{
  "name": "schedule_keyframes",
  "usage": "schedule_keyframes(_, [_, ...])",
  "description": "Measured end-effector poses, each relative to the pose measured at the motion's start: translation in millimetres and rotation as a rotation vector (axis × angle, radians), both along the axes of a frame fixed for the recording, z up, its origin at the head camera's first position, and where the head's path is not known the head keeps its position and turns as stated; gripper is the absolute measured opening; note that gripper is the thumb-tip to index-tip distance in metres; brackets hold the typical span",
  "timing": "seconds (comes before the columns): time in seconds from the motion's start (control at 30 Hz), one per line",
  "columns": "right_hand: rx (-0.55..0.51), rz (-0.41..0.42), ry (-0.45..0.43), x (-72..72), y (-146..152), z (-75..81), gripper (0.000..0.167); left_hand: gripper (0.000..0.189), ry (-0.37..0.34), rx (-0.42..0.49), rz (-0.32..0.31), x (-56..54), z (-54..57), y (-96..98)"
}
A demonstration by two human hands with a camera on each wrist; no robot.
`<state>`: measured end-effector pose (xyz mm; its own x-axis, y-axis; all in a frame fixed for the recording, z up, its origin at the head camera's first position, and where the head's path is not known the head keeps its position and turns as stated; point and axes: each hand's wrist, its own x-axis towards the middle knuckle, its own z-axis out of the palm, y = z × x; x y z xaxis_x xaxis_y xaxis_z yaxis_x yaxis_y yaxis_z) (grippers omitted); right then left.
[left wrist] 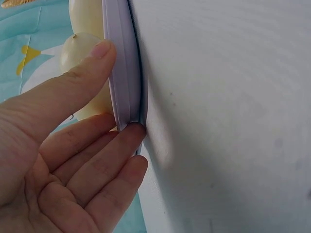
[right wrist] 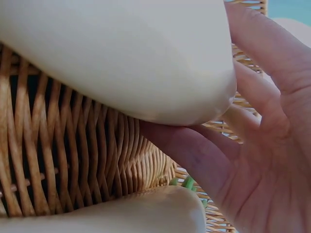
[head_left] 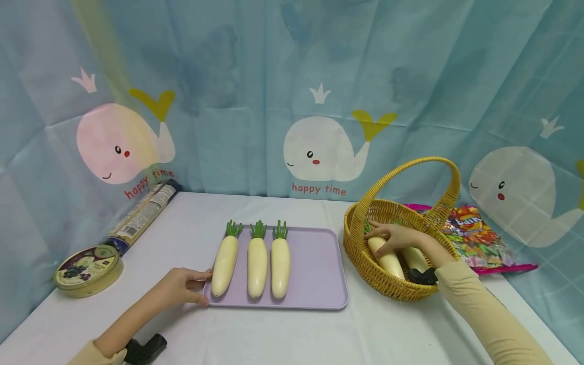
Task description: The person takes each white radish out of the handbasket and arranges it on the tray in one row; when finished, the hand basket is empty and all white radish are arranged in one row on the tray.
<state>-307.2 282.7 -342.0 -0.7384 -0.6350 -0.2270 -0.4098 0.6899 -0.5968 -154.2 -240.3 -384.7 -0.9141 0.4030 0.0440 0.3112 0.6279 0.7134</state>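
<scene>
Three white radishes with green tops lie side by side on a lilac tray (head_left: 315,268): a left one (head_left: 225,266), a middle one (head_left: 257,268) and a right one (head_left: 280,268). My left hand (head_left: 180,289) grips the tray's near left corner, thumb and fingertips against its rim (left wrist: 125,73). Inside a yellow wicker basket (head_left: 360,253), my right hand (head_left: 399,238) holds a white radish (head_left: 387,258) between thumb and fingers. That radish (right wrist: 121,58) fills the top of the right wrist view. Another radish (head_left: 414,259) lies beside it in the basket, partly covered by the hand.
A round tin (head_left: 88,271) and a long packet (head_left: 143,213) lie at the left. Behind the basket, to its right, is a colourful candy bag (head_left: 479,238). The basket's tall handle (head_left: 410,165) arches above my right hand. A whale-print curtain (head_left: 228,126) hangs behind the white table (head_left: 283,339).
</scene>
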Motion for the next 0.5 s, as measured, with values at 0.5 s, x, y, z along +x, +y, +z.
schedule_keyframes(0.5, [-0.031, -0.001, 0.087, -3.7, 2.2, 1.3, 0.052, 0.071, 0.001, 0.014, -0.004, -0.9, -2.2, -1.2])
